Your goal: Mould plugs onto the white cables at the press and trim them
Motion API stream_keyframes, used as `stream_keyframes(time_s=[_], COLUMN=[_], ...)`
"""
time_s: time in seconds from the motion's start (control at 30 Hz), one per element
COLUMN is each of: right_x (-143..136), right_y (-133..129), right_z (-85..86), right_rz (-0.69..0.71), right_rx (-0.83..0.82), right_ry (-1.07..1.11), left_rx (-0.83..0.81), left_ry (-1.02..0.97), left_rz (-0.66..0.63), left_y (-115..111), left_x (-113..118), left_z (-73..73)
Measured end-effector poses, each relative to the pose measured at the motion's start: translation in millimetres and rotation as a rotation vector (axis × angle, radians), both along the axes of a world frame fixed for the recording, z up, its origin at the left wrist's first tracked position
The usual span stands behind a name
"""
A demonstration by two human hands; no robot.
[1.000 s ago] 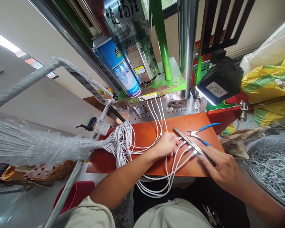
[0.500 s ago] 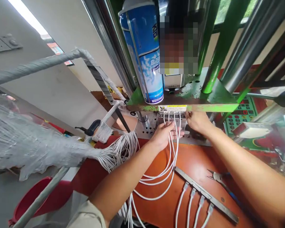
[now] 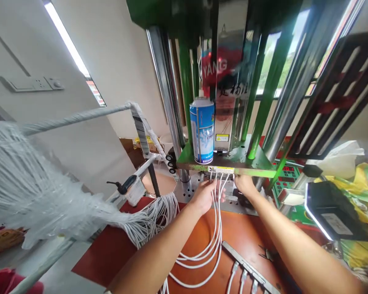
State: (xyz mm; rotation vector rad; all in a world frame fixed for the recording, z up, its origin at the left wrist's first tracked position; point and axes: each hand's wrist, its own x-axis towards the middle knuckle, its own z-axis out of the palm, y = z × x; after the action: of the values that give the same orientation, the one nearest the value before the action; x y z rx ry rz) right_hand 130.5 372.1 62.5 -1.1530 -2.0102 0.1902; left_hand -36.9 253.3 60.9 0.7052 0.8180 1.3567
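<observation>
My left hand (image 3: 204, 197) is closed around several white cables (image 3: 216, 220), thumb in front and fingertips showing behind them. The cables run up beneath the front edge of a press's green plate (image 3: 251, 171) and loop down over the orange-brown tabletop (image 3: 199, 241). Close by on the right, my right hand (image 3: 244, 184) reaches under that same edge, its fingers hidden by the plate. A metal bar (image 3: 248, 267) lies below on the tabletop, with several cable plugs (image 3: 234, 267) along its near side.
A blue spray can (image 3: 202, 130) stands on the green plate. Bundled white cables (image 3: 159, 212), wrapped in plastic, hang from a rack (image 3: 79, 116) at left. Pliers (image 3: 266, 253) lie near my right forearm. A dark lamp-like panel (image 3: 334, 212) and a control panel (image 3: 286, 173) are at right.
The view has tilted up and drawn back, showing more of the press and the right side. Both hands stay at the plate's front edge, the left still holding the cables.
</observation>
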Motion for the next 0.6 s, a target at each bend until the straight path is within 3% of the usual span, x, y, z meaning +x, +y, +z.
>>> stream_keyframes(time_s=[0.1,0.2,0.37,0.47,0.6], right_x=[12.7,27.1,44.8,58.4,73.5], right_y=[-32.8,-78.1,-133.7,-145.4,-155.3], right_z=[-12.2,-28.7,-48.9,-57.5,-66.0], right_rz=[-0.044,-0.045,-0.173,-0.175,-0.076], right_rx=[0.011,0.005,-0.048,-0.122,-0.200], right_ry=[0.022,0.010,-0.014,-0.008,-0.001], left_rx=[-0.028,-0.089,-0.134,-0.095,0.017], left_ry=[-0.005,0.026,0.092,0.169,0.266], left_rz=[-0.111,-0.227,-0.114,-0.112,-0.173], left_y=[-32.5,-80.9,-150.9,-172.5,-183.1], left_x=[-0.6,5.2,26.1,32.6,28.8], left_z=[10.5,10.0,4.4,9.3,17.5])
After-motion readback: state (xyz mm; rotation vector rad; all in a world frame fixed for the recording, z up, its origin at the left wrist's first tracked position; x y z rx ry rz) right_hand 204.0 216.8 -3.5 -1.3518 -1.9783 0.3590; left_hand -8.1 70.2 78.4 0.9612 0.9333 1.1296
